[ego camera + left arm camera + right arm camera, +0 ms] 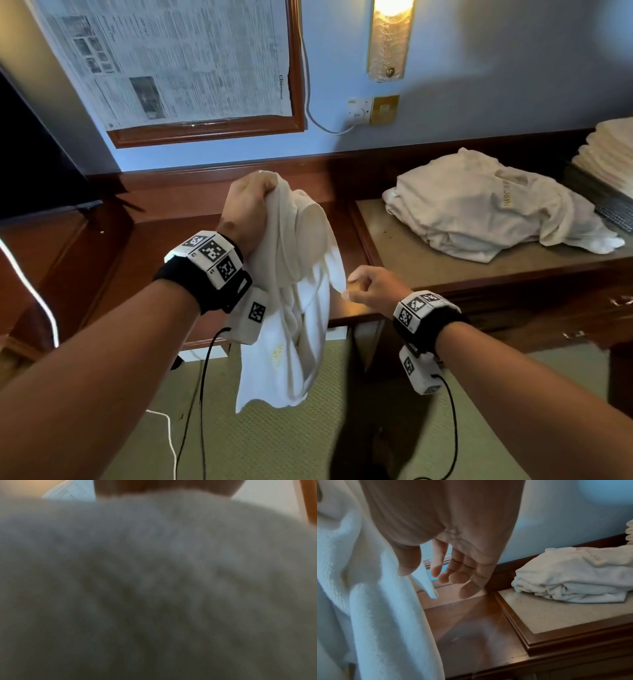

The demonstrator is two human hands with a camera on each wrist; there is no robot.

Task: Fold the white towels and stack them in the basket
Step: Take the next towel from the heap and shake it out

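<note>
My left hand [251,200] is raised over the desk and grips a bunched white towel [298,308] by its top; the rest hangs down past the desk edge. In the left wrist view the towel [154,588] fills the blurred picture. My right hand [352,286] is lower, at the towel's right edge, fingers loosely curled. In the right wrist view a hanging corner of the towel [368,601] lies between the thumb and fingers of my right hand [421,573], with no pinch showing. A dark woven basket [613,210] at the far right holds folded towels [609,154].
A heap of unfolded white towels [479,212] lies on the desk's pale inset top [411,260]. The wooden desk [178,246] runs along the blue wall. A framed newspaper [178,61], a wall lamp [388,41] and a socket [359,109] hang above. Cables trail over the green carpet [274,445].
</note>
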